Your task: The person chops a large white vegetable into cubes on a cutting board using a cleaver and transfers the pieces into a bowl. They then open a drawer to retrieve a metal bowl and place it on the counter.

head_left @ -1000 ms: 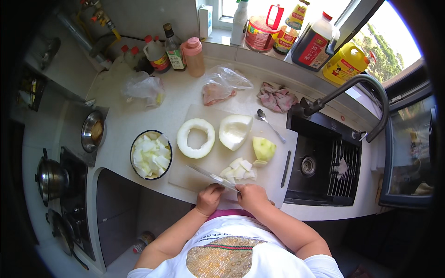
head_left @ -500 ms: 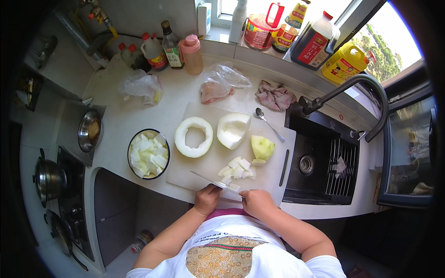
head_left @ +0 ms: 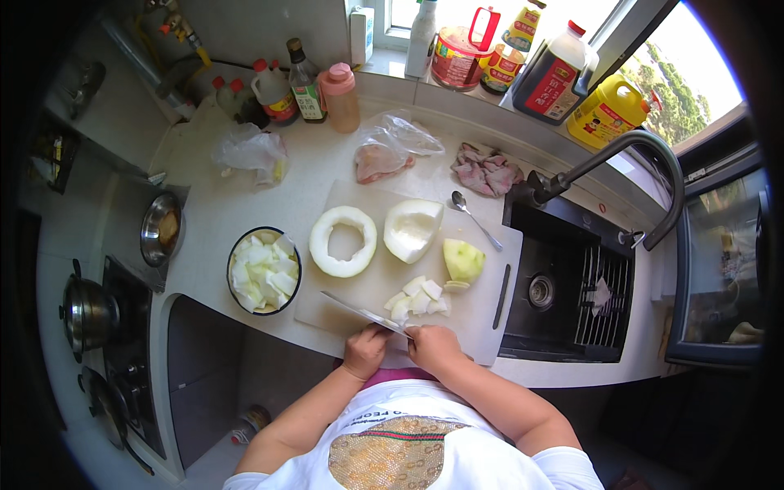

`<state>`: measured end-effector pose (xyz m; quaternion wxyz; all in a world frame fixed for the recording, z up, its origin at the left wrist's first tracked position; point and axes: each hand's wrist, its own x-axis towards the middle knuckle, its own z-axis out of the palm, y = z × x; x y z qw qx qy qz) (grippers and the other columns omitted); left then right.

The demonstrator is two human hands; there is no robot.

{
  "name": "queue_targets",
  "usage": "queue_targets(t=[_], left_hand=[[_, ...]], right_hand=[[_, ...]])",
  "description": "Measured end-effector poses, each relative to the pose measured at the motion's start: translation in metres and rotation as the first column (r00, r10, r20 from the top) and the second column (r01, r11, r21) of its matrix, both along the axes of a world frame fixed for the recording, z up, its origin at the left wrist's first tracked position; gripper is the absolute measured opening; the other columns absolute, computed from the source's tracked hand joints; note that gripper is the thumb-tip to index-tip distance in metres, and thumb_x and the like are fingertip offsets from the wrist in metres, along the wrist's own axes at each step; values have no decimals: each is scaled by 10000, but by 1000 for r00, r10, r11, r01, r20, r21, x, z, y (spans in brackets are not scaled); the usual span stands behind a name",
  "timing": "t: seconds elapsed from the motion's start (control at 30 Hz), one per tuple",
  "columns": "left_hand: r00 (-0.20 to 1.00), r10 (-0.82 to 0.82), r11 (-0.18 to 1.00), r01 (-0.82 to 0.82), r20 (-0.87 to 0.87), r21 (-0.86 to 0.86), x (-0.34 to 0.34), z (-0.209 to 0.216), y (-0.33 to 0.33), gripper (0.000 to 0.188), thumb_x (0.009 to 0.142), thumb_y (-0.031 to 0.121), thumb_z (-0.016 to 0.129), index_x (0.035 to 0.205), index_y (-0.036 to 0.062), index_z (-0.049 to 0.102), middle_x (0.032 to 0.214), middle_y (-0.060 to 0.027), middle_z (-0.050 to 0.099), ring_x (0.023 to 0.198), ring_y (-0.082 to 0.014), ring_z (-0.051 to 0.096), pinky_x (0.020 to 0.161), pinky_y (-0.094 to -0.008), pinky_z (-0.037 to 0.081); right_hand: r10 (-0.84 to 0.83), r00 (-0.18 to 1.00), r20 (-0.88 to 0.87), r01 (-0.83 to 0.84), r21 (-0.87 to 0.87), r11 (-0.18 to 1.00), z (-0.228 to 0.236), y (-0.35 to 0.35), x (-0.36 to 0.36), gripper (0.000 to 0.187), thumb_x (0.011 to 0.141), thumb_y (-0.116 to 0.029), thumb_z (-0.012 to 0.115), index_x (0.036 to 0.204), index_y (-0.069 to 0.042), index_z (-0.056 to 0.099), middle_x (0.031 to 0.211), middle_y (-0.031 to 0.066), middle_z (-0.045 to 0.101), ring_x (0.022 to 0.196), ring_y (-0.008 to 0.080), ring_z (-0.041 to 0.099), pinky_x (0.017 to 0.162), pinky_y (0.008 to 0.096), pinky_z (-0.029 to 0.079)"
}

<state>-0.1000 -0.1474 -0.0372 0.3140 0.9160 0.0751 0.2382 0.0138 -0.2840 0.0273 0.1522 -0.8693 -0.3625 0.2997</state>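
My right hand (head_left: pixel 437 349) is wrapped round the handle end of a kitchen knife (head_left: pixel 356 309), whose blade points left and away from me at the cutting board's near edge. Just behind the blade, my left hand (head_left: pixel 365 351) is closed with its fingertips close to the metal; what they pinch, if anything, is hidden. Beyond the knife lies a small heap of pale melon slices (head_left: pixel 419 298). On the white cutting board (head_left: pixel 359 292) also rest a hollow melon ring (head_left: pixel 321 253), a scooped-out melon chunk (head_left: pixel 408 232) and a greenish peeled melon piece (head_left: pixel 464 261).
Left of the board stands a dark-rimmed bowl (head_left: pixel 264 271) heaped with melon pieces. A spoon (head_left: pixel 476 219), a crumpled cloth (head_left: pixel 486 170) and bagged meat (head_left: pixel 384 159) lie behind. To the right is a black sink (head_left: pixel 523 322) with a curved faucet (head_left: pixel 637 143); pots (head_left: pixel 88 314) sit at left.
My right hand and the knife have shifted left, so the blade tip sits further left and slightly farther away. My left hand has stayed almost in place.
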Motion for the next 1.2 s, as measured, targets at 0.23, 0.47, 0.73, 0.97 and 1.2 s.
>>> queue_targets(t=[0.23,0.47,0.73,0.97,1.2], left_hand=[[1000,15,1000,-15,-6,-7,2,3,-2,238,712,-14,688,930,74,722,948,-128,675,785,-319,681,646,-389,569],[1000,3,1000,-3,7,-18,1,1,-2,179,735,4,669,896,71,709,873,-102,669,720,-277,674,597,-364,560],[1000,-9,1000,10,24,-27,1,2,-2,169,716,-13,629,850,64,697,884,-88,671,709,-268,670,601,-355,559],[1000,3,1000,-3,-30,-15,-2,0,-1,177,720,-11,620,850,78,700,892,-85,667,710,-271,669,614,-355,558],[999,8,999,-6,39,-52,-1,-4,-2,156,711,3,661,833,92,700,873,-81,664,693,-260,671,580,-356,554]], right_hand=[[-12,1000,1,12,3,1000,36,-32,-2,255,823,-166,585,1033,-132,724,810,151,685,738,354,659,713,461,534],[-12,1000,-18,10,-63,998,37,-37,1,259,826,-164,580,1033,-130,731,840,171,694,758,361,665,723,461,539],[18,998,-57,-25,-134,991,17,-14,6,245,814,-168,573,996,-128,733,851,181,695,776,365,670,726,469,541],[11,1000,-3,-11,-89,996,-14,15,-4,238,800,-182,583,982,-161,736,822,173,690,758,362,665,709,469,540],[-77,997,-28,77,16,997,26,-16,1,272,814,-171,578,1037,-142,730,846,173,692,775,362,663,737,465,534]])
